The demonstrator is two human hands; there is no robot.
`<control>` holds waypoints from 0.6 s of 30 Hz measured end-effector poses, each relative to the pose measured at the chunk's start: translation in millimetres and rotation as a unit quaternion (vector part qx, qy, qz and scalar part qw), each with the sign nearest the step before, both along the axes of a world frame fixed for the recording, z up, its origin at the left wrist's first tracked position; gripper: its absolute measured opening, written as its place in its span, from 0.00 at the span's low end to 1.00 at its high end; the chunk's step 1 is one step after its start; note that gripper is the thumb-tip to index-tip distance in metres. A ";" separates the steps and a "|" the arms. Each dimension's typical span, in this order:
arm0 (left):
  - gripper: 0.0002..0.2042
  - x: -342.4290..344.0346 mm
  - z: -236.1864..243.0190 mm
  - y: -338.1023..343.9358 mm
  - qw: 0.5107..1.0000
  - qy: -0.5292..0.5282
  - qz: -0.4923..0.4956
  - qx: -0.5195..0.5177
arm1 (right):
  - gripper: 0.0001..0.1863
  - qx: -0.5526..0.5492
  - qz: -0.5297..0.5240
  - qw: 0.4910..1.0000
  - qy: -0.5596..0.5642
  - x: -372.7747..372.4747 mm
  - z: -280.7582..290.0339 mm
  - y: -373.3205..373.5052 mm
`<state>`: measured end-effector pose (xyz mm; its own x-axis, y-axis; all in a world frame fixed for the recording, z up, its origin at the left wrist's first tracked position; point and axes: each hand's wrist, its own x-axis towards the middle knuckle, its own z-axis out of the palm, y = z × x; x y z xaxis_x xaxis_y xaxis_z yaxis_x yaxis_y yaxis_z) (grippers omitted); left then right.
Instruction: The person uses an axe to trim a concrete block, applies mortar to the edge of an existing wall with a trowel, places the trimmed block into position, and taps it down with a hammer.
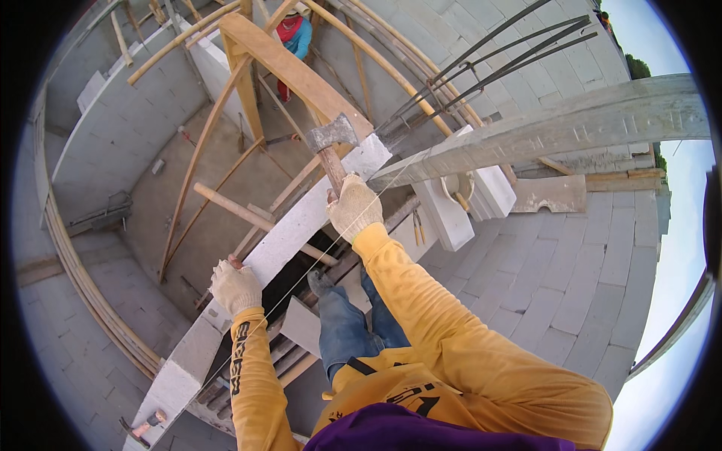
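Note:
My right hand [353, 207], in a cream knitted glove, is closed round the wooden handle of a hatchet [332, 135], its grey head raised at the upper end of a long white block course [289, 229]. My left hand [235, 287], gloved alike, grips that course lower down, fingers curled at its edge. A taut thin string [296, 289] runs diagonally alongside the blocks, crossing my forearms. A hammer [137, 430] lies at the course's lower-left end. Pliers [417, 229] lie on a ledge right of my right forearm.
A co-worker [295, 34] is below at the top, behind a timber frame [248, 34]. Bamboo poles [398, 68], bent rebar [511, 60] and a grey beam [571, 128] cross the upper right. Grey block walls [564, 286] surround a lower floor [162, 203]; a drop lies beside my feet.

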<state>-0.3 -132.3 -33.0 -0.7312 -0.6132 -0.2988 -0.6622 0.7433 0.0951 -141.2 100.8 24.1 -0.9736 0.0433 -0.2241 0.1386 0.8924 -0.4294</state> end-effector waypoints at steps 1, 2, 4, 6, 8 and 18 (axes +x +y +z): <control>0.20 -0.2 -0.4 0.1 1.000 0.005 0.001 -0.002 | 0.20 0.002 -0.030 1.000 -0.007 -3.2 -3.0 2.9; 0.20 -0.3 -1.3 0.7 1.000 0.010 0.002 -0.003 | 0.20 0.004 -0.061 0.998 -0.014 -9.2 -5.6 5.8; 0.20 3.3 -5.2 3.7 0.999 0.035 -0.006 -0.025 | 0.19 0.006 -0.084 0.996 -0.012 -11.7 -6.1 6.8; 0.21 3.7 -5.5 0.8 0.999 0.026 -0.011 -0.018 | 0.19 0.005 -0.071 0.997 0.005 -5.8 -1.0 4.2; 0.21 -3.2 12.2 2.3 0.999 -0.020 -0.016 0.022 | 0.18 0.030 0.022 0.999 -0.012 13.2 6.5 9.4; 0.16 8.4 -23.2 -0.6 0.997 0.055 -0.011 -0.052 | 0.18 0.030 0.026 0.999 0.009 14.7 -15.4 32.8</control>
